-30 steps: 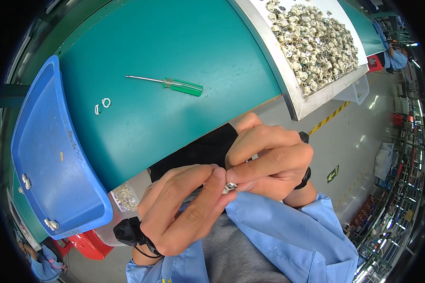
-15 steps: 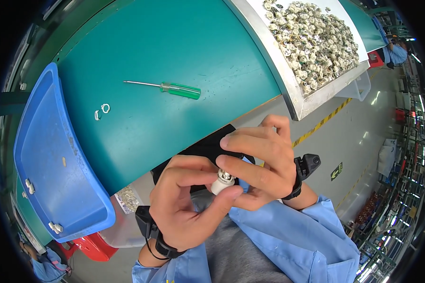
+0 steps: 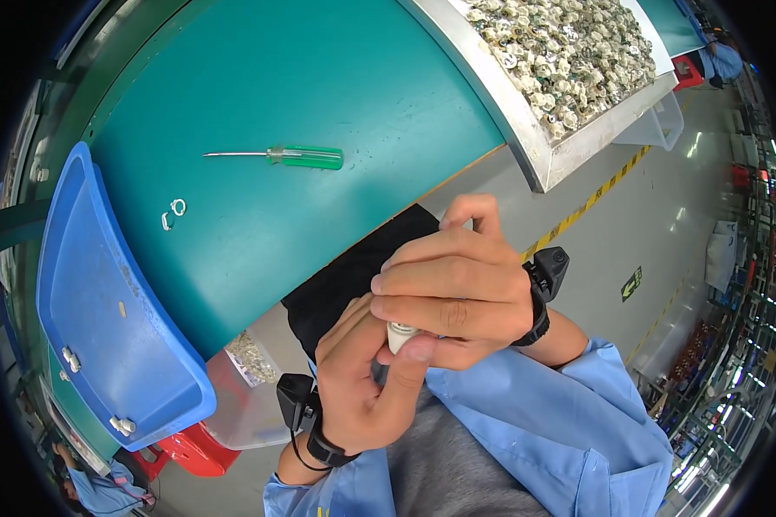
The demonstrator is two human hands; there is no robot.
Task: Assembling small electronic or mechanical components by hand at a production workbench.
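A small white cylindrical part (image 3: 397,337) sits between my two hands, just beyond the table's front edge. My left hand (image 3: 360,375) is closed on it, with the thumb against its lower side. My right hand (image 3: 461,297) is also closed, its fingers laid over the part's top and hiding most of it. The metal inside the part that showed earlier is covered now. On the green table beyond lies a screwdriver (image 3: 309,157) with a green handle, its tip to the left. Two small white rings (image 3: 178,207) lie left of it.
To the left stands a blue tray (image 3: 159,336) holding a few white parts (image 3: 122,426). At the far right, a metal-framed tray (image 3: 526,153) carries a heap of small cream-and-metal parts (image 3: 569,65). A clear bin (image 3: 254,422) and a red stool (image 3: 198,452) are below the table.
My right hand's fingers have closed down over the top of the white part, and both hands have drawn closer together. The view has shifted slightly.
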